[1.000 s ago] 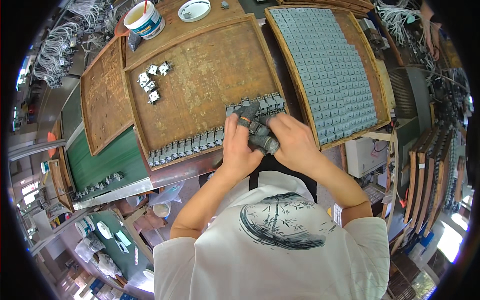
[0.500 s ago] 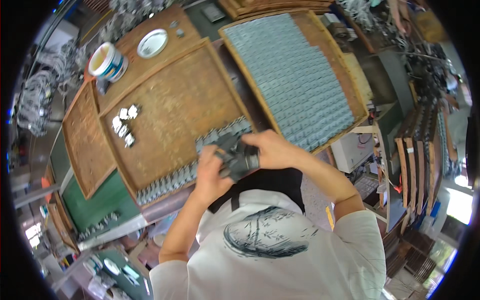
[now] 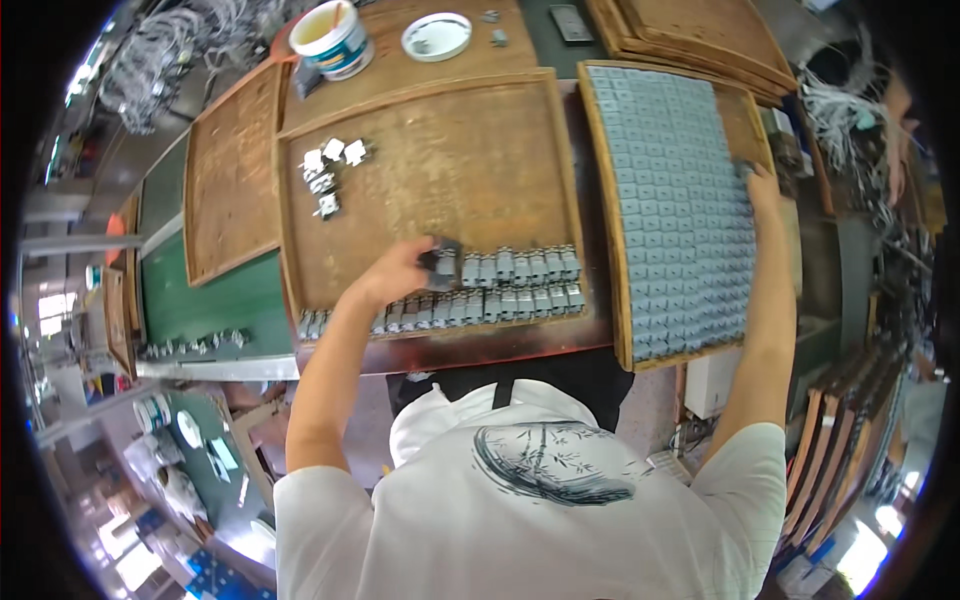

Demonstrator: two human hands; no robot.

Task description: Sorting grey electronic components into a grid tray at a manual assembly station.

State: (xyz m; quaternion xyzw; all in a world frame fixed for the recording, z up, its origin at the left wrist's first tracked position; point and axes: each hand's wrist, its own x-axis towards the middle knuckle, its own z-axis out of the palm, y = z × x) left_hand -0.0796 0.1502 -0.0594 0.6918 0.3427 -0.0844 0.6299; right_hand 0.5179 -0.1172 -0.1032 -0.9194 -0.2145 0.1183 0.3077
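"Pinched in your left hand [image 3: 400, 271], between dark finger covers [image 3: 430, 262], is a boxy grey block [image 3: 447, 267] — where exactly?"

"At the left end of the back row of blocks [image 3: 525, 265], in your scuffed wooden tray [image 3: 440, 170]."

"And your right hand [image 3: 763, 188]?"

"At the right edge of the flat grey pieces [image 3: 680, 200], packed tight as tiles in the other wood-rimmed tray [image 3: 738, 115] — can't tell whether your fingers hold one."

"Those bright, angular parts [image 3: 325, 183]?"

"Loosely clustered, well apart from your hands."

The blocks [image 3: 665, 215] are grey, the shirt [image 3: 530, 535] white, black-printed.
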